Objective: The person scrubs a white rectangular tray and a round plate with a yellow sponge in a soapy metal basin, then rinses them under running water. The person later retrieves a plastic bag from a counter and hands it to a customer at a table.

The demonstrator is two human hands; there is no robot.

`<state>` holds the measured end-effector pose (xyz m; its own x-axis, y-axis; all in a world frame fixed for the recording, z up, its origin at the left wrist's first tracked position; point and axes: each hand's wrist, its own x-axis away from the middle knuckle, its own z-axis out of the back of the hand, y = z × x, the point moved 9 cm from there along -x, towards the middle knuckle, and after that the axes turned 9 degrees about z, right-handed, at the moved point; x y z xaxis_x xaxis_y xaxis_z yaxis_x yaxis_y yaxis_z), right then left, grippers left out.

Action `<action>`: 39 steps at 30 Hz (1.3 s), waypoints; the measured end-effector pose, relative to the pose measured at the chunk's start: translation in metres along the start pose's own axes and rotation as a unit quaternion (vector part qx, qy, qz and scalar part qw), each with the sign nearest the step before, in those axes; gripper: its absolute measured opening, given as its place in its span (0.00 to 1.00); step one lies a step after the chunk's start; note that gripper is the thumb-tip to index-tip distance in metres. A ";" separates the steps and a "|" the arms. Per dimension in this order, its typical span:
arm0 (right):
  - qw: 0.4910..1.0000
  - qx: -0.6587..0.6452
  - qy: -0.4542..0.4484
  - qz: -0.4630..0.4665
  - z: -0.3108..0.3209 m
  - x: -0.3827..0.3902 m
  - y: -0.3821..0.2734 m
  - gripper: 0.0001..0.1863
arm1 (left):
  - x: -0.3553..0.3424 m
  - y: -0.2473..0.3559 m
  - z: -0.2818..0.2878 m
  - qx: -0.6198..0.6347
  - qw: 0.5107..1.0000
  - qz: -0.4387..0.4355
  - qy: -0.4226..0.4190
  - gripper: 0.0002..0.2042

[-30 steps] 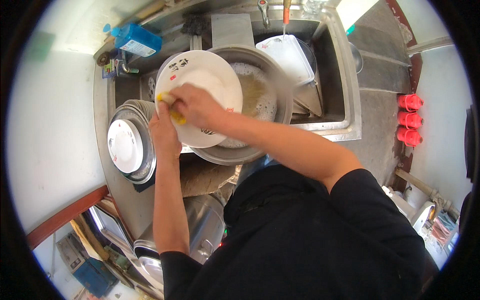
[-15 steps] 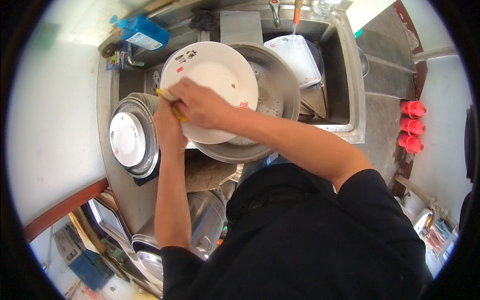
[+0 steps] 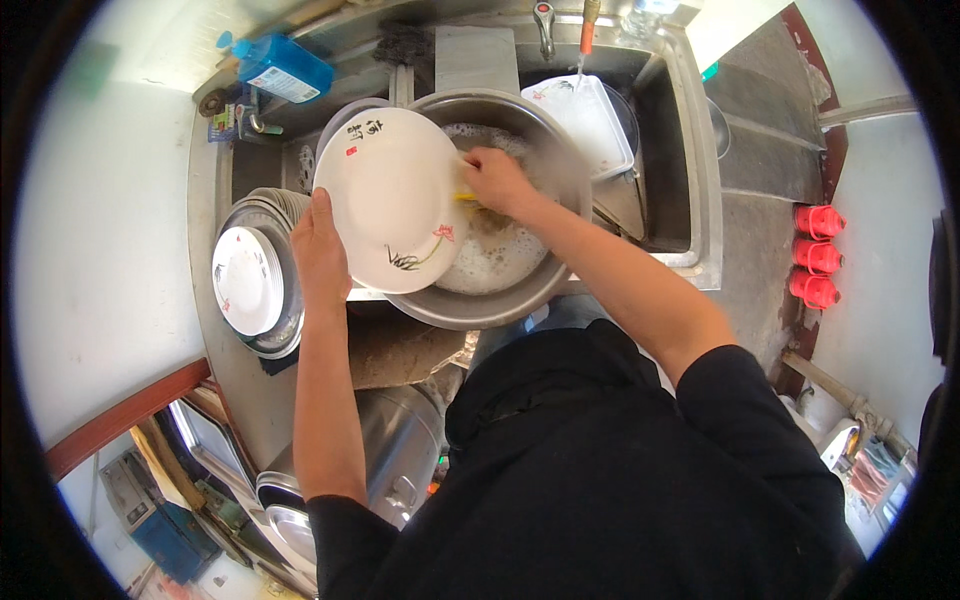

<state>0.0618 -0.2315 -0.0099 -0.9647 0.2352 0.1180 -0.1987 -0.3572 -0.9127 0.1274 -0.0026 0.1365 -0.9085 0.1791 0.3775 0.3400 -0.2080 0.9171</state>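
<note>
My left hand (image 3: 321, 250) grips the left rim of a large white plate (image 3: 390, 195), its thumb on the upper face. The plate is tilted over a wide steel basin (image 3: 480, 318) of foamy water (image 3: 492, 258), and carries dark brush marks and a red flower. By the plate's right edge my right hand (image 3: 498, 181) is closed on a yellow sponge (image 3: 464, 197), most of which the fingers hide. It hangs over the suds.
Left of the basin, small white plates (image 3: 245, 280) lie on stacked steel plates. A blue bottle (image 3: 290, 68) stands at the back left. Water runs from a hose (image 3: 587, 38) into a white tray (image 3: 592, 125) in the right sink. Red containers (image 3: 818, 257) line the right wall.
My right hand has swung from the plate's left edge to its right side with the sponge. The plate has turned in my left hand, and its flower shows lower down.
</note>
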 end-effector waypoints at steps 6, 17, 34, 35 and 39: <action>0.986 -0.111 -0.040 0.122 -0.047 0.050 -0.123 0.16 | -0.005 0.001 -0.014 -0.036 0.999 -0.009 0.023 0.24; 0.974 0.221 0.045 0.036 0.030 0.032 0.003 0.16 | 0.012 0.044 -0.007 -0.178 0.979 -0.094 0.031 0.18; 0.863 -0.492 0.014 -0.115 0.082 0.058 -0.067 0.15 | 0.075 0.076 -0.075 -0.415 0.832 -0.364 -0.058 0.15; 0.873 -0.477 -0.011 -0.098 0.069 0.061 -0.069 0.15 | 0.076 0.074 -0.066 -0.374 0.859 -0.347 -0.036 0.17; 0.904 -0.416 -0.094 -0.022 0.023 0.076 -0.107 0.16 | 0.057 0.005 -0.036 0.047 0.997 -0.057 -0.035 0.21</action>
<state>0.0062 -0.1961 0.1055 -0.9868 0.0466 0.1550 -0.1151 0.4709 -0.8747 0.0686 -0.0277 0.1585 -0.9244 0.2647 0.2745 0.2593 -0.0916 0.9614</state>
